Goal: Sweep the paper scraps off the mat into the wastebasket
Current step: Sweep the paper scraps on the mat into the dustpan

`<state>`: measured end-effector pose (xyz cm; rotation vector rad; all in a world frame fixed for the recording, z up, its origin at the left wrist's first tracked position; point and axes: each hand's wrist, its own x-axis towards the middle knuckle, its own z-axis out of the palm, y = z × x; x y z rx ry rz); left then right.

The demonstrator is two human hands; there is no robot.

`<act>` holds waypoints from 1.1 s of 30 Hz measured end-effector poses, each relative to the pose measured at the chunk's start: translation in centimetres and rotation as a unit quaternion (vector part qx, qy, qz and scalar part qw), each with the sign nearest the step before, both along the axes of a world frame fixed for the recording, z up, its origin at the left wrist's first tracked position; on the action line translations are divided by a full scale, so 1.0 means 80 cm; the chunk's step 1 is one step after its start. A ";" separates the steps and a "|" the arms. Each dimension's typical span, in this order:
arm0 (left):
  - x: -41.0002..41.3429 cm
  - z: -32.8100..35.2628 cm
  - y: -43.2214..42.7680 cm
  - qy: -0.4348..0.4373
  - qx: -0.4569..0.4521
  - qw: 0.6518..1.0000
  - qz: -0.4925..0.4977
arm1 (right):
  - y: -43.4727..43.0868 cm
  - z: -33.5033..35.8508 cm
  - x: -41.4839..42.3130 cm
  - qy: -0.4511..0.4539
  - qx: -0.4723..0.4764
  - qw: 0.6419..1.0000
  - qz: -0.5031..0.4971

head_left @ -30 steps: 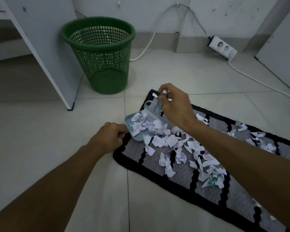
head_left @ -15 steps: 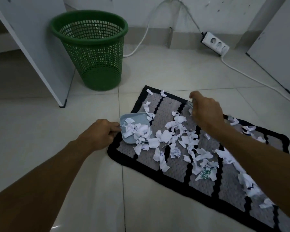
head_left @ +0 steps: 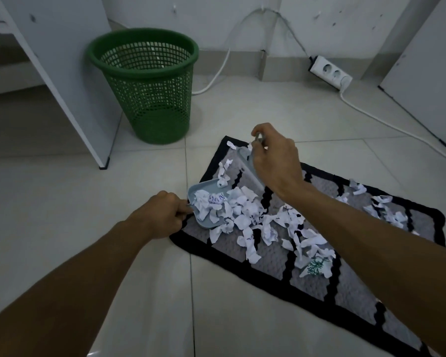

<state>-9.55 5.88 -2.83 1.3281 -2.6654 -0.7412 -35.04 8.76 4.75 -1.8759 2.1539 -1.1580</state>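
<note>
A grey mat with black stripes and border (head_left: 317,282) lies on the tiled floor, strewn with white paper scraps (head_left: 289,228). My left hand (head_left: 160,215) grips the handle of a light blue dustpan (head_left: 198,191) at the mat's left end; scraps are heaped in the pan. My right hand (head_left: 276,161) holds a small light blue hand brush (head_left: 247,161) over the mat's far left corner, just beyond the pan. The green mesh wastebasket (head_left: 144,83) stands upright on the floor behind and left of the mat.
A white furniture panel (head_left: 70,81) stands left of the basket. A white power strip (head_left: 330,72) and its cables (head_left: 397,124) run along the wall and floor at the back right. Another white panel (head_left: 428,60) is at far right.
My right hand swung right across the mat, then came back left to the far corner by the dustpan with the brush. More scraps are piled in the pan.
</note>
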 end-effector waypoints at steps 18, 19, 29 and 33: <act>-0.007 -0.012 0.017 0.025 -0.145 0.989 -0.011 | -0.077 0.001 -0.020 -0.005 -0.014 1.000 0.016; -0.007 -0.011 0.018 0.026 -0.149 0.989 -0.002 | -0.089 -0.006 -0.030 -0.001 -0.003 1.000 0.008; -0.013 -0.015 0.014 0.053 -0.156 0.984 0.061 | -0.097 -0.032 -0.008 0.004 0.072 0.989 0.130; -0.016 -0.017 0.010 0.046 -0.164 0.983 0.067 | -0.060 -0.035 0.005 -0.001 0.098 0.975 0.200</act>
